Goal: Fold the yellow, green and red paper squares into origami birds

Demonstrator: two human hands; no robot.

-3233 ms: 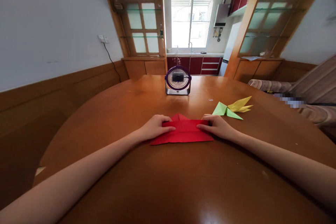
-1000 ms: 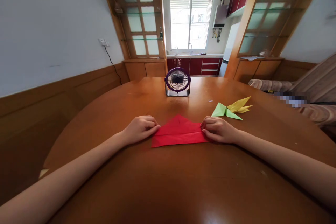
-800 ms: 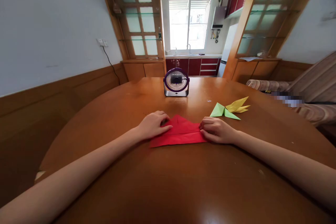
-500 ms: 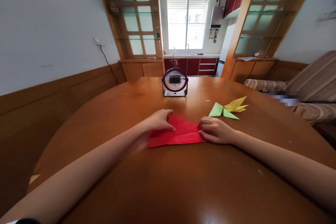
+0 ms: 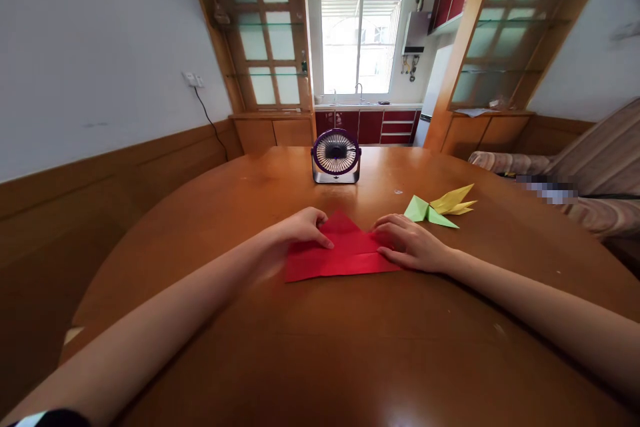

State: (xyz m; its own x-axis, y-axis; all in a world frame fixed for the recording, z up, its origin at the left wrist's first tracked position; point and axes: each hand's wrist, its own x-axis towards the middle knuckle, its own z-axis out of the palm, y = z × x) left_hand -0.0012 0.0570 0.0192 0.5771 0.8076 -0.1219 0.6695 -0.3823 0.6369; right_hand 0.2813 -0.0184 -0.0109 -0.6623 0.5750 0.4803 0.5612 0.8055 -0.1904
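Note:
A sheet of red paper (image 5: 345, 260) lies in front of me on the table, folded, with a horizontal crease and a pointed flap standing up at its far side. My left hand (image 5: 306, 228) is closed on the paper's left part, thumb on top and fingers curled behind the flap. At the right end, my right hand (image 5: 410, 243) holds the paper with bent fingers, its thumb low near the front edge. The fingertips of both hands are partly hidden by the paper and blurred.
Just beyond my right hand lie a green folded paper piece (image 5: 419, 209) and a yellow one (image 5: 454, 201), touching. A small purple fan (image 5: 336, 153) stands at the far side of the brown wooden table (image 5: 225, 360). To the right is a striped sofa (image 5: 595, 167).
The red flap's tip has risen and looks more pointed. My right hand's fingers have straightened a little and lifted along the paper's right end. The left hand has hardly moved.

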